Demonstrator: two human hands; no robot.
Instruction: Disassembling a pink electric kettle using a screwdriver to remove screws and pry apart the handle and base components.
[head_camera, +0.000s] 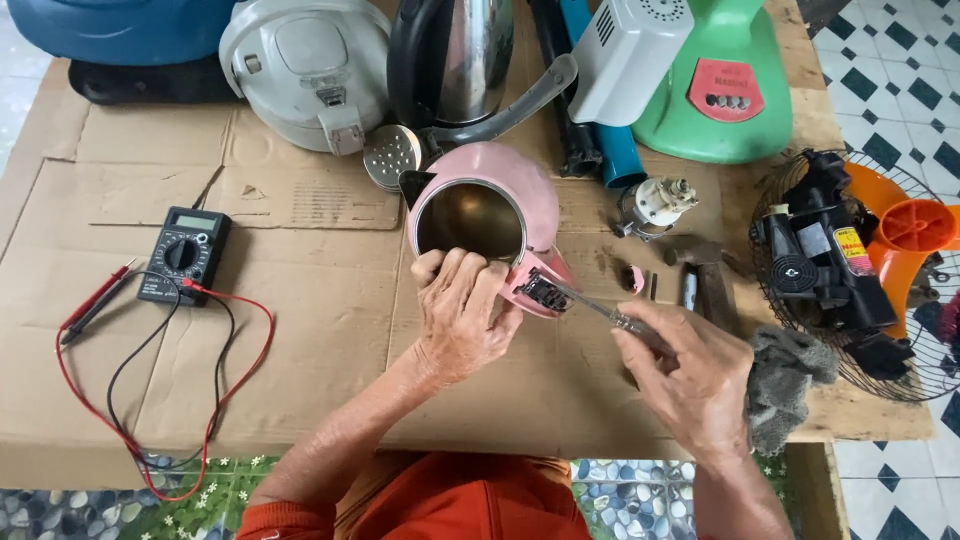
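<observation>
While I look down from the head camera, the biggest thing under me is the desk (60, 440), its top covered in flattened brown cardboard (330, 330). Along the far edge I've got a row of appliances: a blue casing (110, 25) at the left corner, a white rice cooker (305, 65), a steel kettle (465, 55) with a black handle, and a green fan base (725, 95) with a white motor housing (625, 50) leaning over it. Off the right side sits a wire fan guard (870, 280) with an orange blade (915, 225) and a black motor (815, 260) on it. Centre stage is the pink kettle (490, 195), lying tipped toward me so I see straight into its shiny open mouth, resting on the cardboard near the middle of the desk. My left hand (460, 315) is closed over the kettle's rim beside the handle, thumb side on the pink handle (540, 285), where an opened section shows dark parts inside. My right hand (685, 375) is closed around a screwdriver (600, 310), its tip touching that opened handle. A grey rag (785, 385) lies just beside that hand. At the left there's a black multimeter (185, 253) with red and black leads (235, 360) looping toward the near edge. Smaller still: a round perforated filter disc (390, 157) beside the steel kettle, and a small white motor part (655, 203) right of the pink kettle.
</observation>
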